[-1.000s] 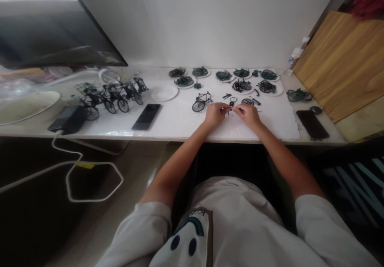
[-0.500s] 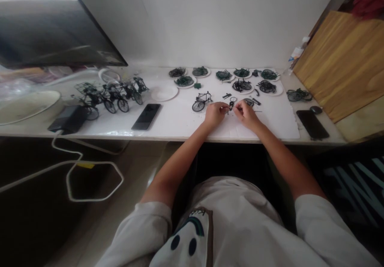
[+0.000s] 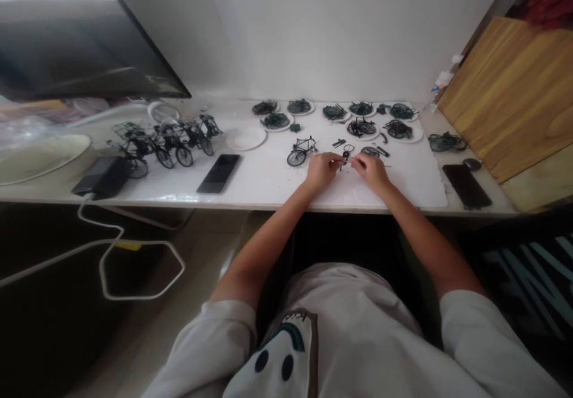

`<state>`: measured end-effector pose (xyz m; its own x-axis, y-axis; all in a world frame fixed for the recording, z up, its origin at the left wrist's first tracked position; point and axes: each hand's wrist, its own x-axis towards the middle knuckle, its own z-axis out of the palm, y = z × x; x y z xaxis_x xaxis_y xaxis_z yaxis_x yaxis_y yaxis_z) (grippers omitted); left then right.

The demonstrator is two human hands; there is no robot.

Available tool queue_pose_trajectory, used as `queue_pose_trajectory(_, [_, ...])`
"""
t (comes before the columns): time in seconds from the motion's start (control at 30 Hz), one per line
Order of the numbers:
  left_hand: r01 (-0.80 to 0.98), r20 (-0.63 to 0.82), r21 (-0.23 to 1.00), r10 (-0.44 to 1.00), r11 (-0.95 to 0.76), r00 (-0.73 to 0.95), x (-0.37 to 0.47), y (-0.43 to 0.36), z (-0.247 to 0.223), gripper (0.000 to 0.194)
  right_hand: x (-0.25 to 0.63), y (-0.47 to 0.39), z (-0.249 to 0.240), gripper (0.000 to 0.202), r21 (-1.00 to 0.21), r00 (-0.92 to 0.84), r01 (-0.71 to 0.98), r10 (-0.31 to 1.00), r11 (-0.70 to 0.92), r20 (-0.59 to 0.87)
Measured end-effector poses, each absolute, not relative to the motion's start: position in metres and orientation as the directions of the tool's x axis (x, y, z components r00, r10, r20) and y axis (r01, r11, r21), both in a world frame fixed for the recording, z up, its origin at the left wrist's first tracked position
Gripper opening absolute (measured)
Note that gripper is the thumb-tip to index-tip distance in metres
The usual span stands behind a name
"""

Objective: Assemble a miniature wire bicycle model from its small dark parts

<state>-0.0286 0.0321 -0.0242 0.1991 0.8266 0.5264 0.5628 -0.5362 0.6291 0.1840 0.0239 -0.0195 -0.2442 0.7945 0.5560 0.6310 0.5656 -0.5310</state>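
My left hand (image 3: pixel 323 169) is closed in a pinch at a small dark model-bicycle part (image 3: pixel 346 156). From the other side my right hand (image 3: pixel 369 167) pinches close to the same part; what sits between its fingertips is too small to make out. A partly built model bicycle (image 3: pixel 301 151), with frame and front wheel, stands left of my left hand. Beyond the fingers lie a thin black ring (image 3: pixel 348 148) and a short dark strip (image 3: pixel 339 143). A spoked wheel (image 3: pixel 369 151) rests just past my right hand, partly hidden by it.
Several white plates of dark bicycle parts (image 3: pixel 275 121) line the back. Black model bicycles (image 3: pixel 163 141) stand at left beside an empty-looking white plate (image 3: pixel 245 138), a phone (image 3: pixel 219 173) and a black power adapter (image 3: pixel 102 177). Another phone (image 3: pixel 467 185) lies right, near a wooden panel (image 3: pixel 510 99).
My right hand's fingers have shifted slightly around the small part. My left hand stays almost in place, and the things on the table have not moved.
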Motion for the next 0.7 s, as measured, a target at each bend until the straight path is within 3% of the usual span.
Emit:
queue_pose_trajectory(0.2, [0.552,0.503,0.647,0.838,-0.526,0.209,-0.0271,0.0294,-0.0214,0.020,0.1830,0.0196,-0.0157,0.053,-0.537,-0.234,0.636,0.802,0.554,0.550])
queue_pose_trajectory(0.33, [0.556,0.489,0.655,0.848,-0.512,0.204,-0.0273,0.0279,-0.0187,0.020,0.1810,0.0182,-0.0194,0.040,-0.604,-0.230,0.575,0.817,0.552,0.528])
queue_pose_trajectory(0.47, [0.555,0.478,0.668,0.857,-0.496,0.190,-0.0290,0.0303,-0.0196,0.019,0.1799,0.0206,-0.0245,0.040,-0.659,-0.258,0.496,0.821,0.565,0.509])
queue_pose_trajectory(0.7, [0.556,0.475,0.671,0.860,-0.491,0.186,-0.0287,0.0314,-0.0215,0.017,0.1830,0.0225,-0.0220,0.043,-0.594,-0.238,0.583,0.815,0.555,0.527])
